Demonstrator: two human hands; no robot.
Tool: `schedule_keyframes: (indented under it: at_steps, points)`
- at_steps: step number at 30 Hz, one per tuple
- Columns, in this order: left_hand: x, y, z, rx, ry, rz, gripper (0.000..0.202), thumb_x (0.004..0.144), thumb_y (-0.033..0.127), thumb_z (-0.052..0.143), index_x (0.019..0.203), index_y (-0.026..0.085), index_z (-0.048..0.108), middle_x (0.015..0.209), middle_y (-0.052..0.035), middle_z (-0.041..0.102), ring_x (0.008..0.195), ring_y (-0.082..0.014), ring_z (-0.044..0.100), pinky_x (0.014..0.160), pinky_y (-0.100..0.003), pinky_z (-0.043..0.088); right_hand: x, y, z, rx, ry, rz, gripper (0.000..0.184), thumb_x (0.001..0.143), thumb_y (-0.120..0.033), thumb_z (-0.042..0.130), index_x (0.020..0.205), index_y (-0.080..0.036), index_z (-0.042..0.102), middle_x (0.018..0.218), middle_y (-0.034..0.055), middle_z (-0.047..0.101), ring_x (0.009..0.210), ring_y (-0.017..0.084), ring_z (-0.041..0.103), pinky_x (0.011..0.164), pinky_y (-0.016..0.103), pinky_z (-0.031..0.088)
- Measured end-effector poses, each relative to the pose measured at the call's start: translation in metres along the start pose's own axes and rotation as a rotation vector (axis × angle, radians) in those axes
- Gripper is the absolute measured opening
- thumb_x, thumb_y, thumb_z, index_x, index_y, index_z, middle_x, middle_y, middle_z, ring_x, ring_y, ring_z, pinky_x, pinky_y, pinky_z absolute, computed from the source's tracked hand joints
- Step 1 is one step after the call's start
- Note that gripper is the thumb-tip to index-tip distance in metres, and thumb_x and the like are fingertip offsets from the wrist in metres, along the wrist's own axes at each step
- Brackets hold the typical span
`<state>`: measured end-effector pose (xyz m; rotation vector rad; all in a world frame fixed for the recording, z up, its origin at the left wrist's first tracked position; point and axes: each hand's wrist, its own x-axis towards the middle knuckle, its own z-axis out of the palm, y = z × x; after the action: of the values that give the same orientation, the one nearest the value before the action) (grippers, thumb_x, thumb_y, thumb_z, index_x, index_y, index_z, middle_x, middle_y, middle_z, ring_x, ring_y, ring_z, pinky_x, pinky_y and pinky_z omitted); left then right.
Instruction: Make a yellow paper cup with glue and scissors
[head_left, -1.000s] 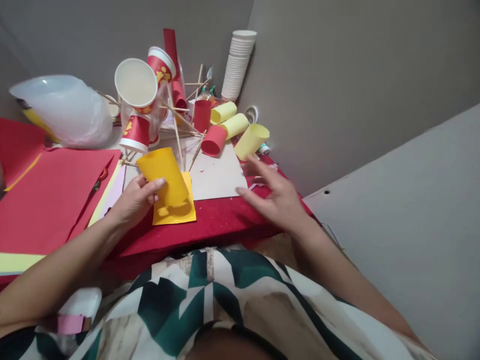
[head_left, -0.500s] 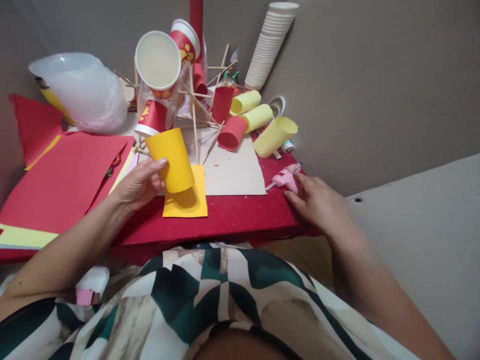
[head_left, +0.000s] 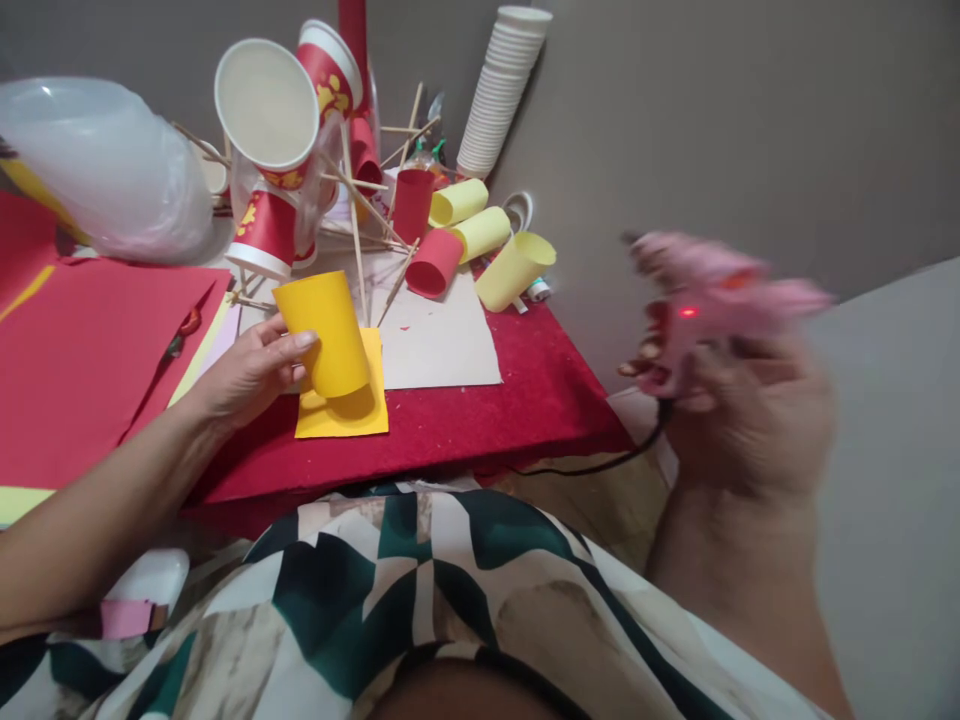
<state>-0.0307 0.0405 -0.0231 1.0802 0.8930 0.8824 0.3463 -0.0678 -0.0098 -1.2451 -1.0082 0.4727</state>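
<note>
My left hand [head_left: 262, 355] is closed on an orange-yellow paper tube [head_left: 324, 335], thumb on its outside. The tube leans slightly above a flat square of orange-yellow paper [head_left: 352, 420] and casts a shadow on it. Up at the right, clear of the table, my right hand [head_left: 757, 410] grips a pink glue gun [head_left: 694, 285] by its handle. A red light glows on the gun, its dark nozzle points left, and a black cord [head_left: 600, 466] hangs from the handle. The gun and hand are a little blurred.
Yellow tubes [head_left: 517, 270] and red tubes [head_left: 433, 263] lie near wooden sticks [head_left: 355, 220] and red paper cups [head_left: 264, 228]. Behind them leans a stack of white cups [head_left: 502, 95]. Red paper sheets [head_left: 97, 350] and a plastic bag [head_left: 127, 175] are on the left.
My right hand has lifted the pink glue gun off the red table edge, up and to the right. The left hand still holds the tube. The view has turned slightly right.
</note>
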Motion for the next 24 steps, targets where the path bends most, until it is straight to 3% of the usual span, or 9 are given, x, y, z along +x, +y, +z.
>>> schedule_keyframes:
  at_steps: [2, 6, 8, 11, 14, 18, 24]
  points:
    - [0.0, 0.001, 0.001, -0.006, 0.015, 0.036, 0.043, 0.068, 0.04, 0.087, 0.103, 0.02, 0.073, 0.11, -0.0044, 0.075, 0.098, -0.0229, 0.071, 0.066, -0.02, 0.053, -0.007, -0.01, 0.007, 0.143, -0.078, 0.077, 0.031, 0.061, -0.043, 0.087, 0.073, -0.021, 0.069, 0.097, 0.0049, 0.072, 0.061, 0.01, 0.055, 0.056, 0.027, 0.052]
    - [-0.002, 0.008, 0.004, -0.011, 0.06, 0.087, 0.049, 0.064, 0.044, 0.09, 0.104, 0.02, 0.073, 0.11, -0.0054, 0.075, 0.103, -0.024, 0.07, 0.074, -0.024, 0.057, -0.025, 0.002, 0.026, 0.077, -0.333, 0.369, 0.04, 0.064, -0.051, 0.086, 0.088, -0.023, 0.072, 0.071, 0.0001, 0.067, 0.05, 0.01, 0.05, 0.044, 0.024, 0.042]
    - [-0.007, 0.016, 0.005, 0.017, 0.072, 0.103, 0.051, 0.065, 0.043, 0.089, 0.108, 0.021, 0.073, 0.112, -0.005, 0.075, 0.11, -0.0258, 0.069, 0.084, -0.029, 0.059, -0.031, 0.012, 0.036, 0.073, -0.38, 0.417, 0.039, 0.068, -0.056, 0.082, 0.085, -0.023, 0.07, 0.068, -0.0007, 0.066, 0.051, 0.012, 0.052, 0.046, 0.025, 0.042]
    - [-0.02, 0.029, 0.004, 0.138, 0.085, 0.16, 0.05, 0.069, 0.042, 0.088, 0.113, 0.023, 0.073, 0.116, -0.0052, 0.075, 0.121, -0.0309, 0.066, 0.098, -0.038, 0.058, -0.034, 0.021, 0.047, 0.095, -0.413, 0.428, 0.04, 0.068, -0.059, 0.081, 0.085, -0.024, 0.069, 0.074, -0.0002, 0.068, 0.055, 0.013, 0.056, 0.051, 0.027, 0.044]
    - [-0.036, 0.038, -0.004, 0.297, 0.123, 0.217, 0.049, 0.069, 0.04, 0.089, 0.113, 0.025, 0.075, 0.117, -0.0042, 0.076, 0.125, -0.0338, 0.064, 0.104, -0.041, 0.056, -0.032, 0.025, 0.052, 0.082, -0.498, 0.399, 0.041, 0.072, -0.059, 0.08, 0.09, -0.024, 0.07, 0.073, 0.0003, 0.067, 0.061, 0.015, 0.058, 0.053, 0.027, 0.042]
    - [-0.057, 0.04, -0.026, 0.448, 0.261, 0.254, 0.051, 0.07, 0.036, 0.09, 0.118, 0.026, 0.073, 0.12, -0.0023, 0.075, 0.122, -0.0316, 0.066, 0.099, -0.036, 0.059, -0.028, 0.029, 0.055, 0.092, -0.626, 0.327, 0.037, 0.082, -0.057, 0.074, 0.098, -0.023, 0.072, 0.074, 0.0014, 0.067, 0.065, 0.015, 0.059, 0.055, 0.025, 0.043]
    - [-0.075, 0.045, -0.065, 0.539, 0.444, 0.322, 0.05, 0.077, 0.04, 0.086, 0.123, 0.029, 0.069, 0.122, 0.007, 0.073, 0.123, -0.0242, 0.064, 0.103, -0.028, 0.054, -0.022, 0.025, 0.066, 0.16, -0.622, 0.372, 0.031, 0.079, -0.051, 0.079, 0.093, -0.023, 0.074, 0.072, 0.0014, 0.068, 0.064, 0.013, 0.06, 0.048, 0.02, 0.04]
